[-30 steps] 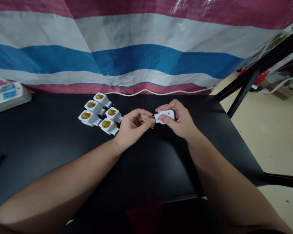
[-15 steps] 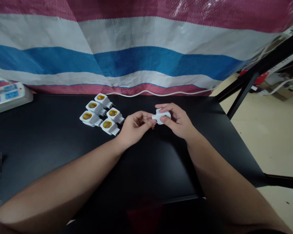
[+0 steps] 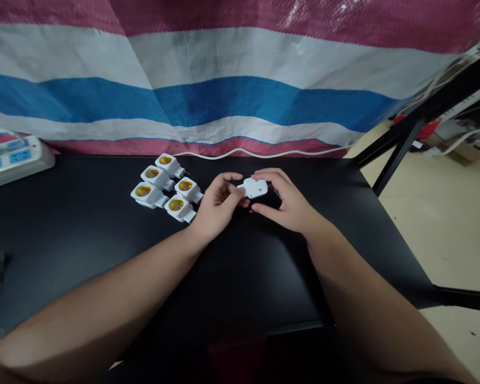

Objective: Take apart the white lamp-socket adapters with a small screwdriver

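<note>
White plug-in lamp holder [image 3: 256, 188], one, held over the middle of the tabletop [image 3: 84, 240], a black panel; flat face toward the viewer, screw holes showing, narrow end toward nine o'clock. Left hand [image 3: 216, 209], at eight o'clock of the piece: a narrow pinch, thumb on the near face of the narrow end, other fingers partly hidden behind. Right hand [image 3: 291, 202], at four o'clock: spread, thumb apart from the piece and below it, forefinger at its upper edge; whether that fingertip touches cannot be told. Step in hand, by judgement: a handling step, the left hand bearing the piece and the right hand loose around its wide end. The next move, by judgement, calls for a firm left pinch and, should the right hand take hold, a closing of its thumb against the wide end. Small gold-coloured item [image 3: 251, 211], at six o'clock, just below the piece and between the hands; too small to identify. Five lamp holders [image 3: 176, 205], white with gold-coloured screw sockets facing up, grouped at nine o'clock beyond the left hand, prongs visible on some. White power strip [image 3: 42, 154], blue outlets, farther off at nine o'clock, cut by the picture's edge. White cable [image 3: 240, 151], at twelve o'clock, running along the rear edge. Striped sheet [image 3: 232, 96], red, white and blue, hanging behind it. Black metal frame [image 3: 402, 138], at two o'clock. Pale floor [image 3: 416, 224], at three o'clock, past the tabletop's edge.
</note>
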### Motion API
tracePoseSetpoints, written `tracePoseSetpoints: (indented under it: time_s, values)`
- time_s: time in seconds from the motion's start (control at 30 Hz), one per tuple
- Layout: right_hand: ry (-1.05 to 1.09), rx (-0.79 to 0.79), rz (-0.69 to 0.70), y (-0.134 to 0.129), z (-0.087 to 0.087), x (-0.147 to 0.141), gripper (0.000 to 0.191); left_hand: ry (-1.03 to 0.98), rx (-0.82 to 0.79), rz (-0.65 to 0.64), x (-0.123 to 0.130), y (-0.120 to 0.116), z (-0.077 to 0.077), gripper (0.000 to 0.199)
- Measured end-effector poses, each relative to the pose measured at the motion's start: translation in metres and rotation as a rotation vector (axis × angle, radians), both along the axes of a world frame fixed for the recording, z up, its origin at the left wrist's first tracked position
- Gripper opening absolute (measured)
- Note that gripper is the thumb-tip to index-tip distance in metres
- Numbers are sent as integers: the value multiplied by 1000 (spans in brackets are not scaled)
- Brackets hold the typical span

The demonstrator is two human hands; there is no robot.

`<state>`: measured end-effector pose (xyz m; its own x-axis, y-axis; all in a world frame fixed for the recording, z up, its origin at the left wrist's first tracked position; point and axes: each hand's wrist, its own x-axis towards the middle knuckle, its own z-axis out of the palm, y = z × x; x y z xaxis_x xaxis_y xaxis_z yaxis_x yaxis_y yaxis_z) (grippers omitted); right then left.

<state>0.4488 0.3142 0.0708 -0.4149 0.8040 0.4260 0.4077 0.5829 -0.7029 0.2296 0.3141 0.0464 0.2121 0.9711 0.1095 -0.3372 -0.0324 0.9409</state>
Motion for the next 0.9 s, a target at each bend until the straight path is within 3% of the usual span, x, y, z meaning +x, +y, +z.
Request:
tracePoseSetpoints:
  time_s: [0.1,0.27,0.53,0.73,0.9]
  values:
    - [-18,-3,-29,0,3,2,43,15,-5,9,-1,1,1,28]
    - [-34,-13,-10,1,2,2,46,64,55,-97,-1,-2,3,29]
    - [-194,164,-390,17,-16,16,45,79,81,30,0,0,-1,47]
    - [-202,148,-532,34,-35,29,46,143,77,-79,0,-2,0,30]
    - [-161,96,-540,41,-39,34,48,170,103,-102,-1,-2,1,25]
